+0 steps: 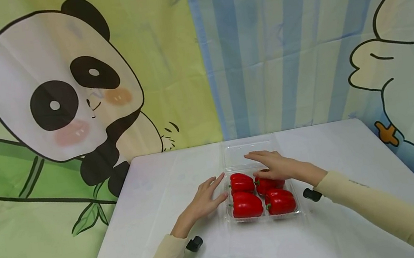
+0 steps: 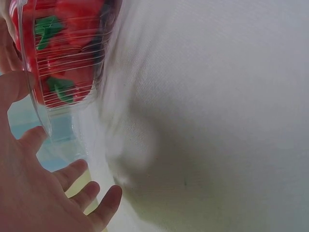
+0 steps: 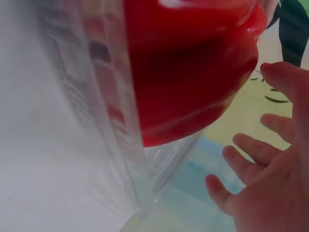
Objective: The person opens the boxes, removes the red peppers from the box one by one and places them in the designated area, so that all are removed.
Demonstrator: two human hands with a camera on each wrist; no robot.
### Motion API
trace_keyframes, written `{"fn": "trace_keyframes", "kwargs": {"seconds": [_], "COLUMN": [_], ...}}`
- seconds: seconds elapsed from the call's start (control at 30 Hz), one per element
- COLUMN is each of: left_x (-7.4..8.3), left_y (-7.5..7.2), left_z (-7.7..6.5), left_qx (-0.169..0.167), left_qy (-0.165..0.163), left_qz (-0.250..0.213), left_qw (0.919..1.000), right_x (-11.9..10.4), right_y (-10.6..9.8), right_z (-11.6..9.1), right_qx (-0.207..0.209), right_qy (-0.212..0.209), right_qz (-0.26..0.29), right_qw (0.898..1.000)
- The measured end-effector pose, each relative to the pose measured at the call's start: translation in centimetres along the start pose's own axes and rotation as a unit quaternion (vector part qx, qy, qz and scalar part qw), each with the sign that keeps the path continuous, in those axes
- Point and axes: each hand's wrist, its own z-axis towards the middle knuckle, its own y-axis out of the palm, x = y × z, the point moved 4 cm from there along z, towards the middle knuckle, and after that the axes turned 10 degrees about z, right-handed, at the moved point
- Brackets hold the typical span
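Observation:
A clear plastic clamshell box [image 1: 266, 217] lies open on the table, its lid [image 1: 249, 155] folded back to the far side. Several red bell peppers [image 1: 246, 205] with green stems sit in two rows inside. My left hand [image 1: 201, 201] is at the box's left side, fingers spread; its thumb [image 2: 17, 87] is by the rim in the left wrist view, and whether it touches cannot be told. Over the back right pepper [image 1: 269, 185] reaches my right hand [image 1: 278, 166], partly covering it. In the right wrist view, its extended fingers [image 3: 251, 150] hold nothing.
A white cloth covers the table [image 1: 342, 224]. Behind it hangs a printed curtain [image 1: 165, 64] with a panda and stripes. Small black wrist cameras [image 1: 194, 243] show beneath both forearms.

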Motion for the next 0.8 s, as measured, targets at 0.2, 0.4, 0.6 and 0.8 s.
{"fn": "trace_keyframes", "kwargs": {"seconds": [0.2,0.4,0.6,0.8], "left_x": [-0.1,-0.1,-0.1,-0.2], "left_y": [0.1,0.1,0.1,0.2], "left_z": [0.1,0.2,0.2,0.3], "left_qx": [0.0,-0.002,-0.006,-0.009], "left_qy": [-0.003,-0.002,-0.002,-0.007], "left_qz": [0.005,0.007,0.004,0.006], "left_qw": [1.0,1.0,1.0,0.9999], "right_x": [-1.8,-2.7,-3.1,-3.3], "right_y": [0.8,1.5,2.1,2.8], "right_z": [0.1,0.2,0.3,0.5], "right_qx": [-0.037,-0.07,-0.109,-0.129], "right_qy": [-0.039,-0.092,-0.104,-0.12], "right_qz": [-0.02,-0.067,-0.091,-0.125], "right_qw": [0.998,0.991,0.984,0.976]}}
